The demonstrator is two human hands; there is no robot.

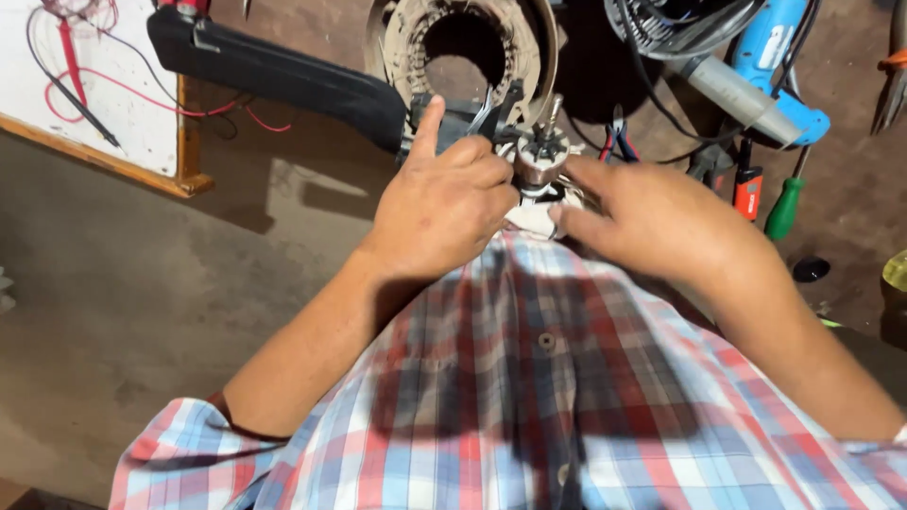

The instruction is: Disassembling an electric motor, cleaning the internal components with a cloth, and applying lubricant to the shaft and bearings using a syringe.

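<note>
Small motor part (540,156), shaft pointing up, sits held between both hands just above the chest. Left hand (444,203) has its grip pinched on the part's side to steady it; right hand (652,222) fingers lie spread beside it. Green screwdriver (784,208) and pliers (616,140) wait close by on the surface (142,283).

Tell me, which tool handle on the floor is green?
The screwdriver right of the right hand; the tool beside it is red and black, the pliers red and blue.
</note>
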